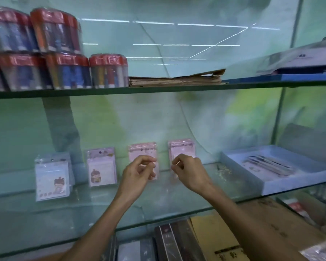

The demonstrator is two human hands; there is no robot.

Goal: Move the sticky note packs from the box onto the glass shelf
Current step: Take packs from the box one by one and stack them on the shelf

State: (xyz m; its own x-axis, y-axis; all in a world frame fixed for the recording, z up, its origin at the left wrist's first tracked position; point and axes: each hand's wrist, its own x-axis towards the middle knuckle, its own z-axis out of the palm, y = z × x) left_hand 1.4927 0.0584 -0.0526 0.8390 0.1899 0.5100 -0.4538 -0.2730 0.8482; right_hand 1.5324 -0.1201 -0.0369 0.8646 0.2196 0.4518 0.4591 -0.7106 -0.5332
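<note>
Four sticky note packs stand leaning on the back wall of the lower glass shelf (pixel 83 210): a bluish pack (pixel 52 178), a pack with a cartoon figure (pixel 101 168), and two pink ones. My left hand (pixel 137 172) is curled in front of the left pink pack (pixel 142 150), its thumb and fingertips at the pack's right edge. My right hand (pixel 189 171) pinches the left edge of the right pink pack (pixel 182 147) between thumb and forefinger. Both hands hide the packs' lower halves.
A shallow light-blue box (pixel 290 182) holding long flat items sits at the shelf's right end. The upper shelf carries wrapped red-capped tubes (pixel 68 70), a brown paper stack (pixel 175 79) and blue boxes (pixel 305 61). Cardboard boxes (pixel 271 223) and dark books (pixel 169 242) lie below.
</note>
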